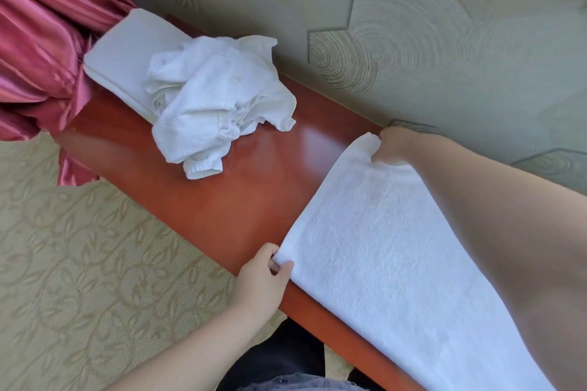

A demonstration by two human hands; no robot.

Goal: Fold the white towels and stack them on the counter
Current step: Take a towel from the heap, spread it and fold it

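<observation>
A white towel (381,247) lies flat on the reddish table (222,200). The left hand (263,276) pinches its near corner and the right hand (392,147) its far corner, each grip closed on cloth. Farther left, a crumpled towel (216,98) rests partly on a folded towel (127,54).

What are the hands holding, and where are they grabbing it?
Both pinch one white towel: left hand the near corner, right hand the far corner.

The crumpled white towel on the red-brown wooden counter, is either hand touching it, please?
No, the crumpled white towel lies apart, while the left hand and right hand grip the flat white towel.
</observation>
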